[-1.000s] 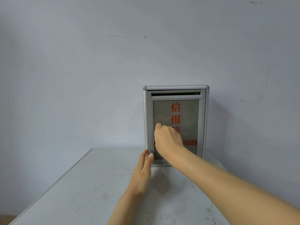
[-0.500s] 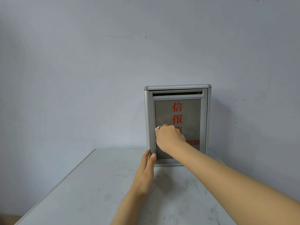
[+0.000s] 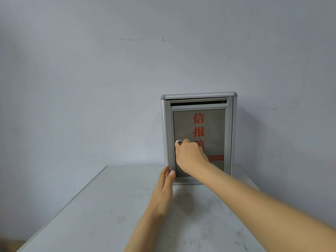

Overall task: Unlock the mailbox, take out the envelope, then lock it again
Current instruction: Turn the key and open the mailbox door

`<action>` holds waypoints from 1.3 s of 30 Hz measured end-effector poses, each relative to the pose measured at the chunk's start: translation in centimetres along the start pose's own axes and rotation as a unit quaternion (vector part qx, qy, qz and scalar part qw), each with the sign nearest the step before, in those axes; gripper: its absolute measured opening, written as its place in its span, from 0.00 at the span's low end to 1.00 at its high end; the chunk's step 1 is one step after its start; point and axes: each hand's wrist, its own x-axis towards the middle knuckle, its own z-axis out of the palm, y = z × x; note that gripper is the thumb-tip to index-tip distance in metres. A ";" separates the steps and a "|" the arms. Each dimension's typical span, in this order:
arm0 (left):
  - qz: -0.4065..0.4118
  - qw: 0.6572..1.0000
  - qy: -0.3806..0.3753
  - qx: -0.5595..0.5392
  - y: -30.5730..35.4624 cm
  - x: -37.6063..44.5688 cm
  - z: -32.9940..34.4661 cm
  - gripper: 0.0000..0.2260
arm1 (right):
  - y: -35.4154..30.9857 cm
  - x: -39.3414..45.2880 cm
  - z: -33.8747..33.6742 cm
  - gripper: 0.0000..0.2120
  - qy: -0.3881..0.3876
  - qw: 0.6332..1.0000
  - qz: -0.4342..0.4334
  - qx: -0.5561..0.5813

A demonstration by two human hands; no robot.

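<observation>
A grey metal mailbox [image 3: 230, 135] with red characters stands upright at the table's far edge, against the wall. Its door is closed, and a dark letter slot [image 3: 198, 103] runs across the top. A round silver lock [image 3: 179, 142] sits at the door's left edge. My right hand [image 3: 190, 155] is closed right beside the lock, its fingertips pinched at it on what seems to be a key, which the fingers hide. My left hand [image 3: 163, 193] is open, fingers straight, its tips against the door's lower left corner. No envelope shows.
The white, scuffed table [image 3: 101, 215] stretches toward me, with its left edge running diagonally. A plain bluish wall [image 3: 109, 88] stands directly behind the mailbox.
My right hand has turned and slid slightly off the lock, so the silver cylinder now shows. The left hand and the door have stayed put.
</observation>
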 end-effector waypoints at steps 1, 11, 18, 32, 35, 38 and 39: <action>0.001 1.000 0.001 -0.001 0.0 0.0 0.0 0.24 | 0.0 0.0 0.0 0.19 0.005 1.000 0.001 0.002; 0.002 1.000 0.000 0.007 0.2 -0.2 0.2 0.24 | 0.7 0.9 0.4 0.22 0.028 0.999 -0.025 -0.028; -0.003 1.000 -0.007 0.002 0.4 -0.5 0.1 0.24 | 1.0 1.2 0.5 0.23 0.073 0.981 -0.101 -0.149; -0.002 1.000 -0.010 0.002 0.5 -0.5 0.2 0.24 | 1.6 0.8 0.6 0.16 0.083 0.936 -0.210 -0.269; 0.003 1.000 -0.009 -0.001 0.4 -0.4 0.2 0.24 | 1.7 0.6 0.7 0.18 0.091 0.943 -0.201 -0.250; 0.012 1.000 -0.002 0.007 0.4 -0.6 0.2 0.21 | 1.7 0.5 0.6 0.19 0.104 0.946 -0.199 -0.234; 0.019 1.000 0.008 0.013 0.5 -0.6 0.2 0.19 | 1.6 0.5 0.7 0.20 0.105 0.946 -0.200 -0.231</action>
